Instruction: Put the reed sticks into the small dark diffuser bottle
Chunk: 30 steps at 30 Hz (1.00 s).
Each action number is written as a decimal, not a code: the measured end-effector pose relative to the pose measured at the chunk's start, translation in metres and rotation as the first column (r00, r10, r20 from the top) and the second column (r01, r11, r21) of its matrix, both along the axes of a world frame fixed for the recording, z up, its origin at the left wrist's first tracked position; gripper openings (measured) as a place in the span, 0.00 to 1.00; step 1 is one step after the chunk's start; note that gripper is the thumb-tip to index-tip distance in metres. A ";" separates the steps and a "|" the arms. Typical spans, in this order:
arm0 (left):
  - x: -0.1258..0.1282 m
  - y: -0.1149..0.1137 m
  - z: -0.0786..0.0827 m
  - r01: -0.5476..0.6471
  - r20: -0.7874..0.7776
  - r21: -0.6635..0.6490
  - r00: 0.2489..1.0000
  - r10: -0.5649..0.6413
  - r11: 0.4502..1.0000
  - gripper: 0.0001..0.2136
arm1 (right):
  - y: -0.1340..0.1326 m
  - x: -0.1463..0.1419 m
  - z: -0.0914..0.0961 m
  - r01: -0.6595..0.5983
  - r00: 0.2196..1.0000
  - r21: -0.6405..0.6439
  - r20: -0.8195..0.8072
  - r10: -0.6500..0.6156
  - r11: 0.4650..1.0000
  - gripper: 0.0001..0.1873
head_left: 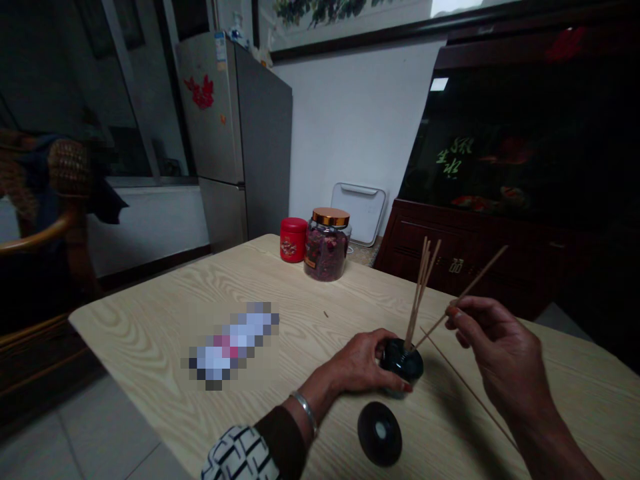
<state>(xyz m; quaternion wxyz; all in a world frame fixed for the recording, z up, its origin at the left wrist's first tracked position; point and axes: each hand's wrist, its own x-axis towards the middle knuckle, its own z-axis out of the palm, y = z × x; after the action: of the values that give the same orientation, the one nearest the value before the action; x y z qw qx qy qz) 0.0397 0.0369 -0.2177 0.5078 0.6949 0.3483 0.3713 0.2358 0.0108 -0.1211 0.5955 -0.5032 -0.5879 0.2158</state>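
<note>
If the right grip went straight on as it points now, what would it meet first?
The right grip would probably meet the wooden sticks standing in the dark bottle first; depth is unclear here.

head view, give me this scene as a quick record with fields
left hand: left hand wrapped around a dark glossy bottle
right hand: right hand pinching a thin wooden stick
in bottle: several wooden sticks, tilted, fanning out
beside bottle: dark round disc with a pale centre, loose wooden stick
surface: pale wood-grain table
far end of table: red tin, gold-lidded glass jar of dried petals
left of hands: blurred packet
background: steel fridge, dark fish tank
</note>
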 end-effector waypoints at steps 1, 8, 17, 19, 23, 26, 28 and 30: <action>0.000 0.000 0.000 0.000 0.002 0.006 1.000 0.000 1.000 0.36 | 0.002 -0.001 -0.003 -0.039 0.999 -0.025 0.028 0.040 0.999 0.15; 0.000 0.000 0.000 0.006 0.016 0.006 1.000 -0.006 1.000 0.35 | 0.012 0.021 -0.007 -0.220 0.933 -0.282 0.219 0.286 0.934 0.18; 0.001 -0.001 0.002 0.029 0.069 -0.038 0.997 -0.026 0.999 0.34 | 0.037 0.107 -0.055 0.327 0.366 -0.440 0.875 0.317 0.836 0.05; 0.001 -0.001 0.002 0.029 0.069 -0.035 0.997 -0.027 0.999 0.35 | 0.038 0.110 -0.065 0.369 0.307 -0.447 0.886 0.348 0.815 0.03; 0.001 0.000 0.000 0.030 0.052 -0.017 0.998 -0.029 0.999 0.35 | 0.038 0.104 -0.070 0.410 0.280 -0.464 0.883 0.375 0.785 0.05; 0.002 0.002 -0.003 0.033 0.058 -0.028 0.998 -0.031 0.999 0.35 | 0.037 0.100 -0.069 0.407 0.286 -0.481 0.875 0.391 0.777 0.07; 0.002 0.002 -0.005 0.031 0.063 -0.037 0.998 -0.028 0.999 0.37 | 0.037 0.098 -0.069 0.405 0.285 -0.474 0.878 0.385 0.782 0.07; 0.002 0.002 -0.005 0.022 0.056 -0.032 0.998 -0.020 0.999 0.37 | 0.038 0.099 -0.067 0.407 0.291 -0.454 0.887 0.359 0.793 0.06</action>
<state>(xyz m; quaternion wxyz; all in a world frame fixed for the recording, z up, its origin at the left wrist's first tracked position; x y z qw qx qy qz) 0.0418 0.0392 -0.2223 0.5323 0.6797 0.3327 0.3795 0.3344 0.0485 -0.1879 -0.0698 -0.7001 -0.7096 0.0385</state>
